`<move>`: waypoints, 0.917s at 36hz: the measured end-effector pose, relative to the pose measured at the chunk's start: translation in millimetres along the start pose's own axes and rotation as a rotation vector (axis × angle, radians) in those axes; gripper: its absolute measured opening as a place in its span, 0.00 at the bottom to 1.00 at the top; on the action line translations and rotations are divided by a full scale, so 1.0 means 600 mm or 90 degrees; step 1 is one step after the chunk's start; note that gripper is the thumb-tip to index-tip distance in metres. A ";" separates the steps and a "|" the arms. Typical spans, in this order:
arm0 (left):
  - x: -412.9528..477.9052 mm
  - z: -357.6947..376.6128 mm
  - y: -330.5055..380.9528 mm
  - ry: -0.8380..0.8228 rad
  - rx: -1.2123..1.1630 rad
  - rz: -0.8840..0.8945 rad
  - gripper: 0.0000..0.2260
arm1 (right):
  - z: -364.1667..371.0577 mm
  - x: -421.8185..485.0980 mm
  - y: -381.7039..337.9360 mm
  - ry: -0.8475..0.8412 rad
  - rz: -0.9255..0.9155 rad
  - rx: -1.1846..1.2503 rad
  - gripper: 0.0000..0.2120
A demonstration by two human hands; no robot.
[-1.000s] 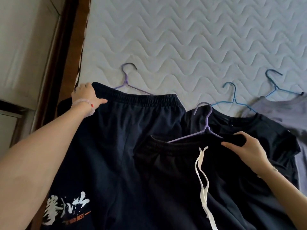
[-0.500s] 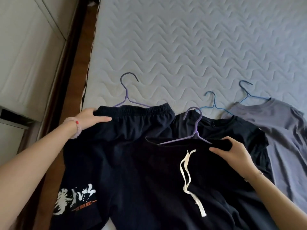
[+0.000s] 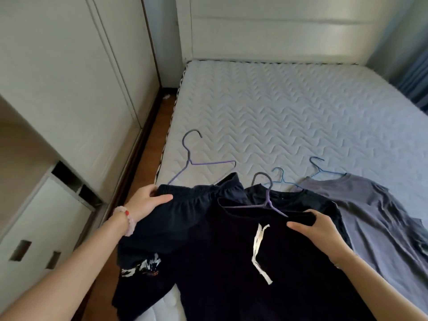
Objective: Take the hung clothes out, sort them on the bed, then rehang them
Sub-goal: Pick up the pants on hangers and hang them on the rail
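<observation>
Navy shorts (image 3: 176,218): dark, with elastic waistband and white print lower down; they lie at the left edge of the bed (image 3: 278,112), and the left hand (image 3: 146,202) grips the bunched waistband.
Bare purple hanger (image 3: 190,161): flat on the bed, its lower part under the navy waistband.
Black shorts (image 3: 231,251): white drawstring (image 3: 258,242); they lie on top in the middle, and the right hand (image 3: 322,230) grips the waistband.
Second purple hanger (image 3: 267,200): inside the black shorts, hook sticking out.
Black T-shirt (image 3: 301,200): partly covered by the black shorts, on a blue hanger (image 3: 281,179).
Grey T-shirt (image 3: 370,216): flat at the right, on the other blue hanger (image 3: 320,170).
</observation>
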State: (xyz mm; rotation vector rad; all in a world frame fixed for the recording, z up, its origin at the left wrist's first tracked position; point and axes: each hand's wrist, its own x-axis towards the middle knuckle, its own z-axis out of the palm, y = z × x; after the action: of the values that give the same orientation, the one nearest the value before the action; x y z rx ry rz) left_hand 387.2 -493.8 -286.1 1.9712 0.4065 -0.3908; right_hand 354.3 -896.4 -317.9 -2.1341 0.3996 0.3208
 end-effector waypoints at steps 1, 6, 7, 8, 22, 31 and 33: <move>-0.030 -0.003 0.014 0.025 0.000 0.021 0.03 | -0.015 -0.018 -0.006 0.000 -0.020 0.002 0.13; -0.174 -0.028 0.076 0.157 -0.026 0.089 0.09 | -0.097 -0.116 -0.045 0.021 -0.116 0.014 0.10; -0.203 -0.034 0.085 0.178 -0.026 0.098 0.09 | -0.115 -0.134 -0.052 0.024 -0.132 0.015 0.11; -0.231 -0.037 0.094 0.198 -0.022 0.109 0.08 | -0.132 -0.148 -0.057 0.026 -0.147 0.014 0.13; -0.551 -0.106 0.094 0.398 0.162 0.201 0.12 | -0.194 -0.313 -0.127 -0.030 -0.296 0.055 0.13; -0.715 -0.210 0.074 0.521 0.322 0.139 0.08 | -0.138 -0.361 -0.200 -0.085 -0.358 0.095 0.12; -0.748 -0.236 0.070 0.548 0.337 0.130 0.08 | -0.122 -0.372 -0.228 -0.098 -0.371 0.117 0.11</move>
State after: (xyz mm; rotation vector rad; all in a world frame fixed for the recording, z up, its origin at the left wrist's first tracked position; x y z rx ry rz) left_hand 20.1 -431.1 4.4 2.6136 0.6735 0.5738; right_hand 210.6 -848.1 -91.9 -1.9276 -0.2755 0.1030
